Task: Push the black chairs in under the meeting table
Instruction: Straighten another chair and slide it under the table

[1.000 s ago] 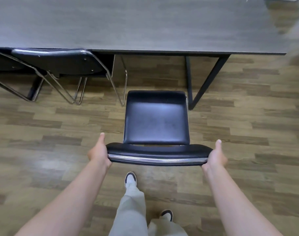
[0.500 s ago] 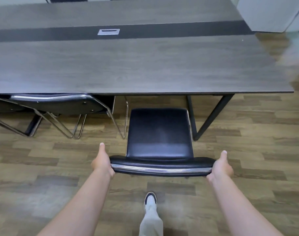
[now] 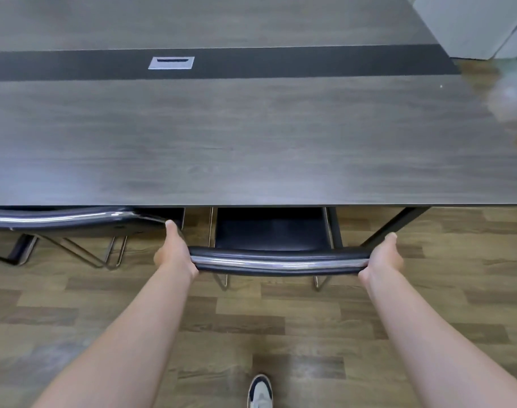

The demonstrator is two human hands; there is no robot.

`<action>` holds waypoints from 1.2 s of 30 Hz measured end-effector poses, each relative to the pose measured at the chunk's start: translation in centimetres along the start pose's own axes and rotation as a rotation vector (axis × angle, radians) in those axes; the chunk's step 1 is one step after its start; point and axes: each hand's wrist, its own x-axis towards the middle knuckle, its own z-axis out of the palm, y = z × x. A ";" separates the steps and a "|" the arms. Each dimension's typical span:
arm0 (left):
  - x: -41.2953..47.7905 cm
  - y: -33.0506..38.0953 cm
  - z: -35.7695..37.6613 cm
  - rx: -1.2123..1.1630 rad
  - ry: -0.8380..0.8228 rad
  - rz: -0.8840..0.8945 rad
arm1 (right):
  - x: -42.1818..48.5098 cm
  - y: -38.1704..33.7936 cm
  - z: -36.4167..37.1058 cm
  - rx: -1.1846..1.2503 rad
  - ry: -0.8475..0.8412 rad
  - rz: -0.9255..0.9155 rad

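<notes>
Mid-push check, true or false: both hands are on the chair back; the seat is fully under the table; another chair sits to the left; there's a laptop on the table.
1. Left hand and right hand grip the chair back: true.
2. The seat is fully under the meeting table: false, its rear part still shows.
3. A second chair stands to the left: true.
4. A laptop is on the table: false, only a cable port.

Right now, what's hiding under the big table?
Under the table you can see part of the black chair's seat and a dark table leg. The seat's front is covered by the tabletop.
</notes>
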 end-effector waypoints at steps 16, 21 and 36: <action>3.0 4.5 8.6 0.007 -0.034 0.024 | 2.9 -4.2 9.5 0.057 -0.020 -0.011; 4.0 5.0 9.4 -0.002 -0.073 0.003 | 3.7 -4.4 10.2 0.078 -0.030 -0.024; -2.8 5.0 8.0 0.547 -0.175 0.442 | -0.6 -7.3 3.7 -0.276 -0.317 -0.107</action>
